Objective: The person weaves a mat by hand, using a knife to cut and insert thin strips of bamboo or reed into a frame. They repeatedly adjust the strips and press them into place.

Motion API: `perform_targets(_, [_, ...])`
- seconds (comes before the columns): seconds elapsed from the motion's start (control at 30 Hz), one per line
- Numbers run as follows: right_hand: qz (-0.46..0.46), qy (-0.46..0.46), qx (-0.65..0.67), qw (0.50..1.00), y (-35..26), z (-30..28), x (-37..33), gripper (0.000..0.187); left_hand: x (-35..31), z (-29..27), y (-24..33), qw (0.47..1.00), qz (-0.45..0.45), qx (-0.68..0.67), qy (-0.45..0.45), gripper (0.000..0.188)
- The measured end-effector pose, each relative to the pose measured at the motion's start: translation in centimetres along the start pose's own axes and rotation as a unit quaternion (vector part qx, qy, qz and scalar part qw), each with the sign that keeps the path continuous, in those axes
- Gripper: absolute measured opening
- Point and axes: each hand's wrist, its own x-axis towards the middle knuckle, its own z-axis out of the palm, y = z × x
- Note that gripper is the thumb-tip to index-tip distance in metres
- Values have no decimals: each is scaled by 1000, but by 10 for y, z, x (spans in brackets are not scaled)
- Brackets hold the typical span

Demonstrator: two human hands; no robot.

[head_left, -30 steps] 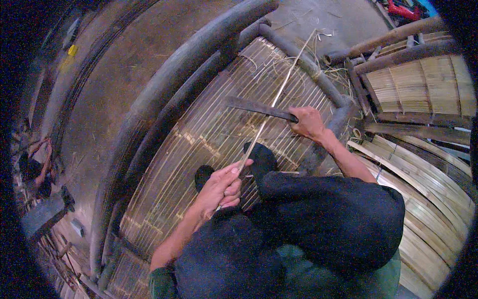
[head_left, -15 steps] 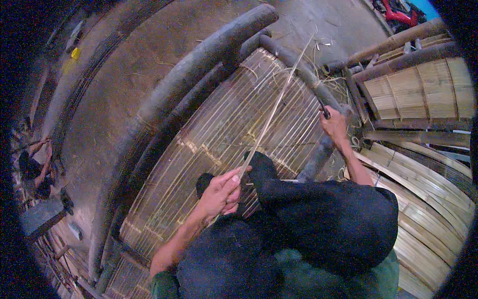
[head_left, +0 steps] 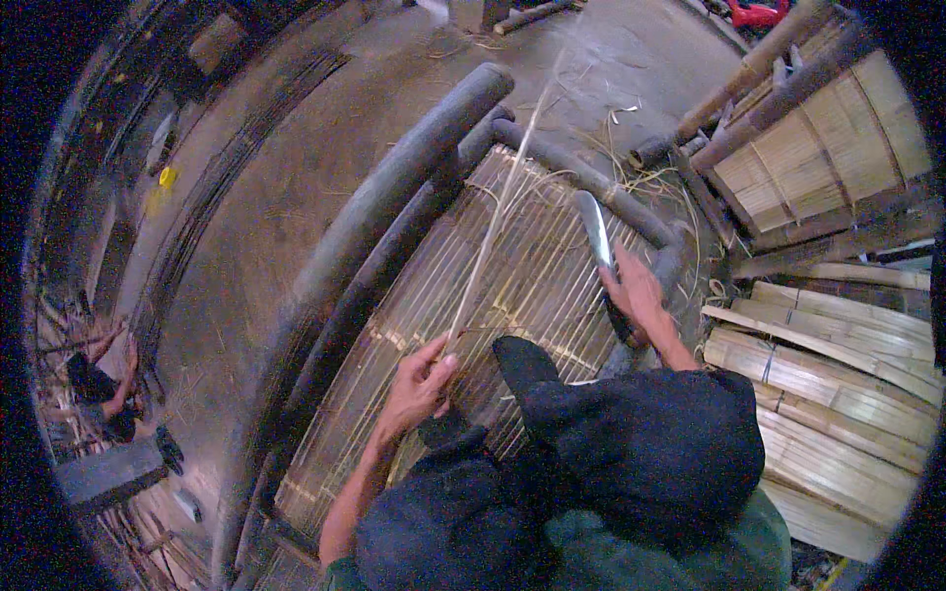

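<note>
Between the fingers and thumb of my left hand [head_left: 416,386] is one end of a long, thin, pale bamboo strip [head_left: 491,231]. The strip slants away from me toward the far floor, and its far end is blurred. My right hand [head_left: 639,294] is closed around the dark handle of a knife [head_left: 595,229]. Its broad, shiny blade points away from me and stands apart from the strip. Below both hands lies a slatted bamboo rack [head_left: 434,286] made of many thin slats. My dark-trousered knees are close under my forearms.
Thick dark poles [head_left: 394,187] run along the rack's left side. At right lie flat bundles of split bamboo [head_left: 838,379], with a pole-framed bamboo panel [head_left: 808,148] beyond. Loose shavings [head_left: 645,182] litter the floor. Another person [head_left: 103,384] works at far left, near a grey block [head_left: 108,478].
My right hand has come inward from the rack's right edge, and the knife blade now shows clearly. My left hand still holds the strip, which stands more upright. The whole view has shifted.
</note>
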Motion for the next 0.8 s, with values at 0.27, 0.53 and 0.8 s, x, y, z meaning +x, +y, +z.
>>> perform_targets(0.27, [-277,151,-29,949,-58,39,152,52,4,-25,18,978,104,140,115,43])
perform_targets(0.53, [-401,69,-180,896,-108,100,187,57,-17,-44,51,933,184,250,181,45])
perform_targets(0.8, [-245,-302,-216,896,-85,19,92,42,-16,-64,-12,925,147,295,191,43])
